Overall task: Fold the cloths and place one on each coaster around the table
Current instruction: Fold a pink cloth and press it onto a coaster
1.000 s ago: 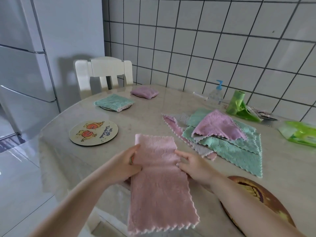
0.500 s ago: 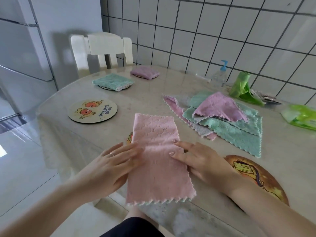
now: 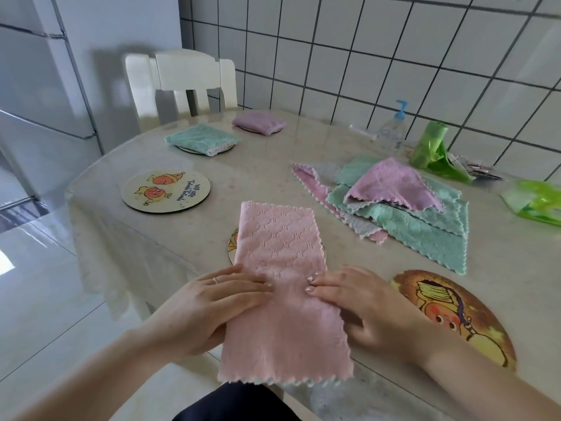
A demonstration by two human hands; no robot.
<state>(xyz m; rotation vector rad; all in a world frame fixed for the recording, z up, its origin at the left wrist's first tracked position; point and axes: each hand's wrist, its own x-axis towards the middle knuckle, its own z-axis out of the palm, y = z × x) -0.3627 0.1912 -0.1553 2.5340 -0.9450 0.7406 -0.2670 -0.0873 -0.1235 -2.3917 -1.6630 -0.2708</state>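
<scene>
A pink cloth (image 3: 282, 287), folded into a long strip, lies at the near edge of the surface (image 3: 249, 180) over a partly hidden coaster (image 3: 233, 245), its near end hanging past the edge. The left hand (image 3: 209, 308) and right hand (image 3: 361, 302) rest flat on its sides, fingers straight, gripping nothing. A pile of unfolded cloths (image 3: 403, 208) lies to the right; folded cloths sit on two far coasters.

A long pink waffle-textured cloth strip (image 3: 282, 287) lies over the marble-patterned table's (image 3: 249, 174) 6 o'clock edge, covering a round coaster (image 3: 233, 246). The left hand (image 3: 209, 308) and right hand (image 3: 361, 302) press flat on its sides. A heap of unfolded cloths (image 3: 403, 205) sits toward 2 o'clock.
</scene>
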